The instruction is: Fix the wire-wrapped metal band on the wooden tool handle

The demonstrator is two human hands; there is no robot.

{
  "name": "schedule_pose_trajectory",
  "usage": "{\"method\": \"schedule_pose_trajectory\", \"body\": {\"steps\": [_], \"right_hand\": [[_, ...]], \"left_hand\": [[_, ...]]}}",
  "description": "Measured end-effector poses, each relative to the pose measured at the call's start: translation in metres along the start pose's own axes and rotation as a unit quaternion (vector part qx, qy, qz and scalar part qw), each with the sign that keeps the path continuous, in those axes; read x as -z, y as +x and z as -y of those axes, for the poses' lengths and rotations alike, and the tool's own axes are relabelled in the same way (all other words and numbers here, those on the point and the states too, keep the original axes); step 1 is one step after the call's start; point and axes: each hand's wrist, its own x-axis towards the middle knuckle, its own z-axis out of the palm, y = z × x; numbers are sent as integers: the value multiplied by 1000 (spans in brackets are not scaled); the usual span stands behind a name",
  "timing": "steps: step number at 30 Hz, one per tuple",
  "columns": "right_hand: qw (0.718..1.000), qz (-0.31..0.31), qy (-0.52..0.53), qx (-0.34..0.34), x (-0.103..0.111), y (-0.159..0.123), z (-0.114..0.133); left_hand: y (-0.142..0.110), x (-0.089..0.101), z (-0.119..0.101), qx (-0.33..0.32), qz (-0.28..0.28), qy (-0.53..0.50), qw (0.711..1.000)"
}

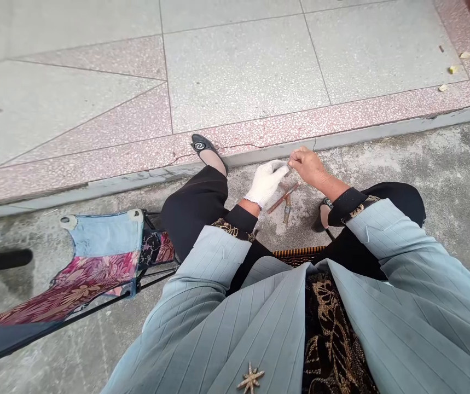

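Note:
My left hand (266, 180), in a white knitted glove, has its thumb and fingers pinched together. Bare and also pinched, my right hand (309, 166) meets its fingertips. Whatever is between the fingertips is too small to make out. On the concrete just below the hands lies a reddish-brown rod (283, 199), slanting up to the right. A short, worn brownish tool or stick (287, 211) crosses it; its kind cannot be told, and its upper part is partly hidden by the rod.
Ahead runs a low step edge (255, 156) with speckled terrazzo paving (238, 71) above it. My left shoe (204, 146) rests against the step, my right shoe (323, 213) on the concrete. To the left stands a folding chair with patterned fabric (99, 279). A woven seat edge (299, 255) shows beneath me.

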Motion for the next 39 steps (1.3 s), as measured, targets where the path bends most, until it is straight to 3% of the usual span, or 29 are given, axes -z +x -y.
{"method": "schedule_pose_trajectory", "body": {"steps": [5,11,17,25,34,39], "right_hand": [[1000,-16,-20,-10,-2,-3,7],[984,-48,134,-106,-11,-5,15],[940,-77,290,-160,-25,-9,21],[916,-99,340,-190,-24,-10,26],[825,-54,474,-304,-17,-19,26],[824,-34,450,-343,-12,-19,27]], "left_hand": [[1,-2,2,-28,-63,41,997],[-1,-9,4,-22,-116,-41,992],[5,-13,10,14,-163,-181,970],[0,-11,-1,-8,-159,-169,973],[-1,-11,1,-21,-124,-184,975],[0,-12,10,-40,-109,-184,976]]}}
